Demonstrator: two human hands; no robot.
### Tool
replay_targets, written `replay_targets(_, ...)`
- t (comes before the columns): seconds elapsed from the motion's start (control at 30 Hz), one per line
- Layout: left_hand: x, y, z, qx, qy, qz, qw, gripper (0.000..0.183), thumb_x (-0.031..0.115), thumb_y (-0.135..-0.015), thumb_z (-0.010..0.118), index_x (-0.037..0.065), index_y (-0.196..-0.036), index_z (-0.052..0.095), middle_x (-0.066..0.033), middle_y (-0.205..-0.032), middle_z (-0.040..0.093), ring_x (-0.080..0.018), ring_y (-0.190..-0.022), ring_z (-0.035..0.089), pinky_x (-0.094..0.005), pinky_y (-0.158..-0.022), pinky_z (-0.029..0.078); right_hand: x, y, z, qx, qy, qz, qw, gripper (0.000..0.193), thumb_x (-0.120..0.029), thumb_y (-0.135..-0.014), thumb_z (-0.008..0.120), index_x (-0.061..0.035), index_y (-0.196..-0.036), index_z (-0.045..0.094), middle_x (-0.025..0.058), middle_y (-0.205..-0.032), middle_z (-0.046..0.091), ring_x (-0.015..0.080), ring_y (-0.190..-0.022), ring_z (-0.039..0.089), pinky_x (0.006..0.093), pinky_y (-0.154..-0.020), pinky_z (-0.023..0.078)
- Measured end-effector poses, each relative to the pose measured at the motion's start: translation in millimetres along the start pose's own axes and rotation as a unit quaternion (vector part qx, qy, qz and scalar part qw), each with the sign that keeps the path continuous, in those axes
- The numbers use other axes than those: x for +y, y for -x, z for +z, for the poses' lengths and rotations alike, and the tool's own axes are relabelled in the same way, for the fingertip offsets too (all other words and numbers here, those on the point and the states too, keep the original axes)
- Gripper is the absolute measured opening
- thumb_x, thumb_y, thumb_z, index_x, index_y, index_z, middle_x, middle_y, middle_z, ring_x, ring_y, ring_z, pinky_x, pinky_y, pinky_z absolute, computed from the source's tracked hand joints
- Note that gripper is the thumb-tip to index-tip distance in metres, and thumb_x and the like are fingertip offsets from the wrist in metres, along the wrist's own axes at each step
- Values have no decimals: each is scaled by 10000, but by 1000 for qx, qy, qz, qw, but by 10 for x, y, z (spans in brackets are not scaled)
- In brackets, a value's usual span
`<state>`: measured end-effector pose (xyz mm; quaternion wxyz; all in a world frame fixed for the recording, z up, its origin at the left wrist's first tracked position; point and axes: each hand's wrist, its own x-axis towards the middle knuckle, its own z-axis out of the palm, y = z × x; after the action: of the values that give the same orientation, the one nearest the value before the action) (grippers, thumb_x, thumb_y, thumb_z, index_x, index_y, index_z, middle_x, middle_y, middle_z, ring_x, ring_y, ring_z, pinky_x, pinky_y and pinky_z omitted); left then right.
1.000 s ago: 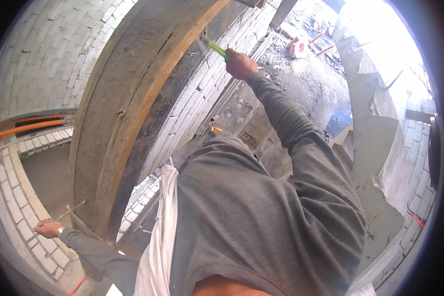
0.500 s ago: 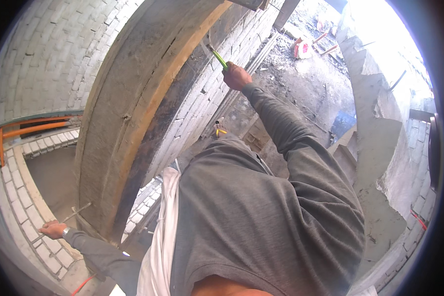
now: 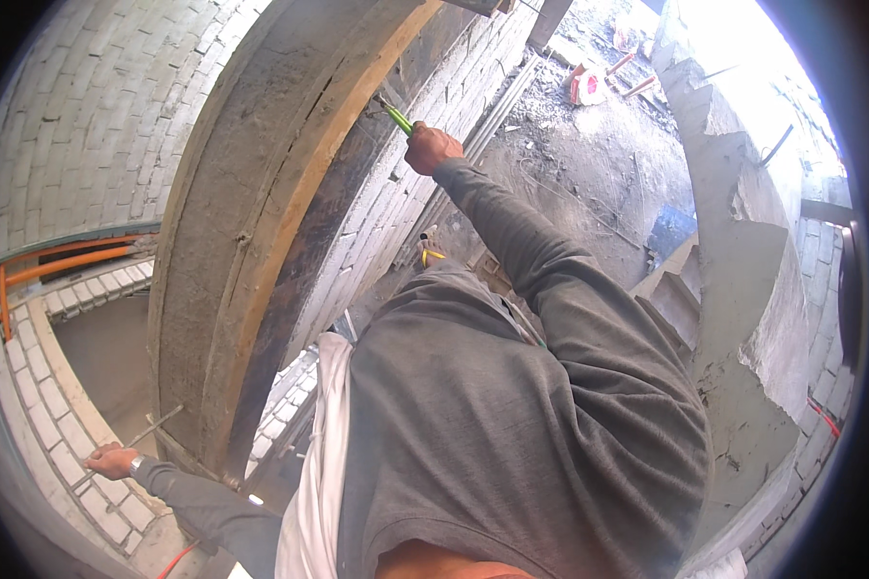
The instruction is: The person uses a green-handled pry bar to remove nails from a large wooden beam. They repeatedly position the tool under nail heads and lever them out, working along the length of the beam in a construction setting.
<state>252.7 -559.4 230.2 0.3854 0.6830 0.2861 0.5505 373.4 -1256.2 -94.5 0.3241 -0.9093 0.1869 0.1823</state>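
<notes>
Green-handled tool (image 3: 398, 118) juts, gripped in curled right hand (image 3: 433, 150), near timber-edged beam (image 3: 251, 193); left hand (image 3: 112, 461), also curled, holds thin rod (image 3: 159, 425).

The right hand (image 3: 433, 150), with its green-handled tool (image 3: 398, 119), has moved closer to the beam (image 3: 237, 203).

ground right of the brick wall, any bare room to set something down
Fairly bare ground lies between the rods beside the white brick wall and the stepped concrete. Crowded: around the red-and-white object and blue object.
</notes>
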Motion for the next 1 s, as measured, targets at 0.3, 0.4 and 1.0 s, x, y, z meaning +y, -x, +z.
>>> replay_targets(0.3, -23, 0, -5, -9, -10, 25, 1000, 496, 434, -1073, 356, 125, -685, 381, -1, -571, 374, -137, -480, 334, -309, -448, 305, 65, -108, 108, 15, 15, -10, 1000, 320, -252, -978, 517, -47, -1210, 600, 178, -1071, 717, 353, -1021, 698, 491, -870, 519)
replay_targets(0.4, -8, 13, -10, -20, -3, 21, 1000, 503, 439, -1074, 338, 125, -683, 374, -5, -560, 367, -140, -477, 322, -316, -451, 311, 81, -147, 119, 6, -13, -3, 1000, 341, -248, -977, 512, -62, -1252, 591, 167, -1130, 713, 358, -1080, 679, 542, -911, 458)
replay_targets(1.0, -44, -16, -23, -23, 2, 31, 999, 507, 422, -1076, 354, 124, -666, 375, -6, -554, 351, -141, -478, 323, -318, -447, 300, -5, -231, 166, -19, 28, -46, 998, 386, -255, -941, 563, 27, -1184, 669, 224, -1135, 709, 360, -1024, 716, 449, -910, 553)
